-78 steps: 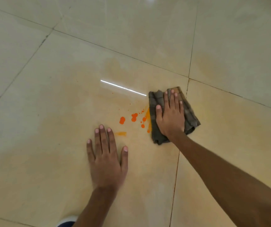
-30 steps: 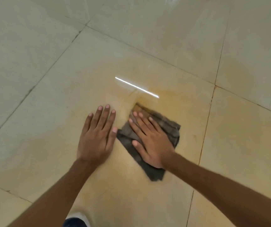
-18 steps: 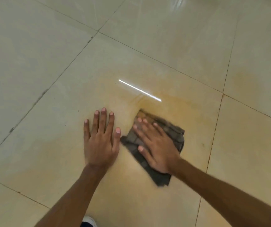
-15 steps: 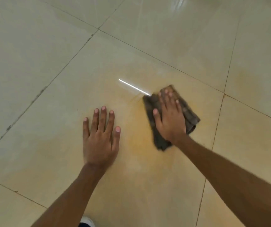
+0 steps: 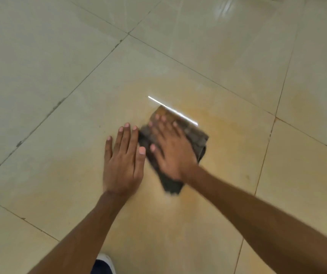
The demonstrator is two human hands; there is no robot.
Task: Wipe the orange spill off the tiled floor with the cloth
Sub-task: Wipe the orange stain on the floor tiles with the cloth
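A dark grey checked cloth [image 5: 198,138] lies flat on the beige tiled floor [image 5: 60,76], folded into a rough square. My right hand [image 5: 170,149] presses down on it with fingers spread, blurred by motion. My left hand [image 5: 124,159] rests palm-down on the tile just left of the cloth, fingers apart, its thumb almost touching the cloth's edge. No orange drops show now; only a faint orange-yellow smear [image 5: 227,123] tints the tile around the cloth.
Grout lines [image 5: 91,72] cross the floor between large glossy tiles. A bright line of reflected light [image 5: 172,110] lies at the cloth's far edge. The toe of a shoe [image 5: 104,263] shows at the bottom edge between my arms.
The orange drops seen 2.6 s ago are gone. In the last half second my right hand slid the cloth left and nearer, back against my left hand, which stayed planted.
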